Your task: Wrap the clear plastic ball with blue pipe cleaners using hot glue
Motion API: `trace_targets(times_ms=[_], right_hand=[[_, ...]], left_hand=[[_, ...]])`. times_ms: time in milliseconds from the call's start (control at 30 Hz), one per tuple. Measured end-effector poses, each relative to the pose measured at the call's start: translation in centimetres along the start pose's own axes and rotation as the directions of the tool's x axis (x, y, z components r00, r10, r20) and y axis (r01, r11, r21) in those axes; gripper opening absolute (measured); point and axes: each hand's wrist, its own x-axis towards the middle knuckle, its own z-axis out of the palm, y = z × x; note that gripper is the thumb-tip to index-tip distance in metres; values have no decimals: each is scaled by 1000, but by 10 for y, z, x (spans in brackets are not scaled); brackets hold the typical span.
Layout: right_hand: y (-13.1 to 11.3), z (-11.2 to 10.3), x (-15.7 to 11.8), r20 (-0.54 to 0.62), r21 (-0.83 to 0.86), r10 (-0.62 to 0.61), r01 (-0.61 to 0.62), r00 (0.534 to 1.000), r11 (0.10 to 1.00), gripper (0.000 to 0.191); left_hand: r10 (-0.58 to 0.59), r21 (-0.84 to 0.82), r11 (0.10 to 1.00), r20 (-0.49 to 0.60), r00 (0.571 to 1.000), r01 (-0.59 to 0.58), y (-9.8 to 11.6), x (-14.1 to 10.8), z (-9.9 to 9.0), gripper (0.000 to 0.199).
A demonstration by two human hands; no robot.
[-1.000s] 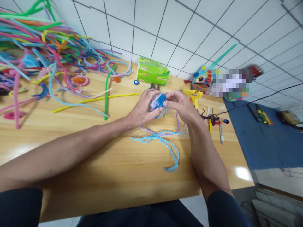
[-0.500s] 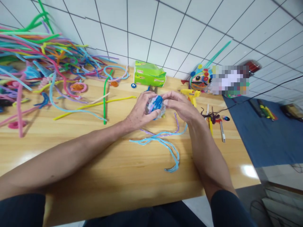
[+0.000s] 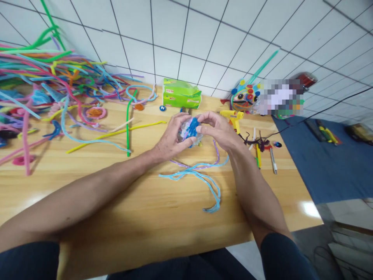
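My left hand [image 3: 174, 136] is wrapped around a rounded piece of clear plastic with blue and lilac strands [image 3: 190, 127], thumb on the near side and fingers behind. On its right side, the curled fingers and thumb of my right hand [image 3: 215, 129] press at the blue part. Whether something small sits between those fingertips is hidden. Below the hands lie several light blue pipe cleaners [image 3: 201, 174] and a purple pipe cleaner [image 3: 217, 152]. Behind the piece, part of a dark tool [image 3: 184, 111] shows.
A large heap of coloured pipe cleaners [image 3: 35, 83] fills the left. At the back stand a green tissue pack [image 3: 181, 94] and a decorated fish-like craft [image 3: 245, 96]. A yellow glue gun [image 3: 234, 118], dark cable [image 3: 317, 112] and white pen [image 3: 273, 160] lie right.
My right thumb and fingers have shifted slightly left onto the blue part. My left hand keeps its hold. The whole view has moved a little.
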Motion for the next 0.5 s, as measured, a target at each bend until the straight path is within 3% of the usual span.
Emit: trace_targets(times_ms=[233,500], right_hand=[[5,5,2,-35,-35,-23,22,999,999,32],[-1,10,-1,-67,-116,-34,26,997,993,27]], left_hand=[[-17,-13,1000,56,998,18,-1,1,-3,67],[-98,-113,989,7,995,99,4,5,-6,61]])
